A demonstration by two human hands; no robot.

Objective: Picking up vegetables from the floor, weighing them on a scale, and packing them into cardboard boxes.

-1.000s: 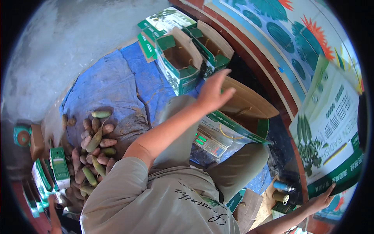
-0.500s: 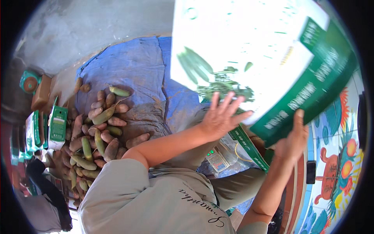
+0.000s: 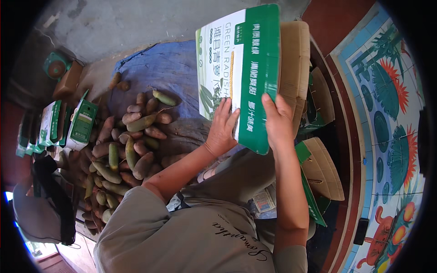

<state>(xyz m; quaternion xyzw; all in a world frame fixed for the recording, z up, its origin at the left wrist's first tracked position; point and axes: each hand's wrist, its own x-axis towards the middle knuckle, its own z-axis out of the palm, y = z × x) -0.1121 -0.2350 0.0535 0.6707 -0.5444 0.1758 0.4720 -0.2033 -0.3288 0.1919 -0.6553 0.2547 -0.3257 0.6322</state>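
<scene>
Overhead, in the head view, we see both hands on a green and white carton held up at about twelve o'clock from the person's chest. The left hand lies flat with fingers spread against the carton's white face near its lower edge, pressing rather than clasping. The right hand wraps the lower green edge, thumb on the printed side and fingers behind, closed firmly on the cardboard. Brown flaps of the carton show behind it at one o'clock. At nine o'clock a heap of long green and brownish radishes lies on a blue tarp. Further cartons stand at ten o'clock, and an open brown box sits at three o'clock.
</scene>
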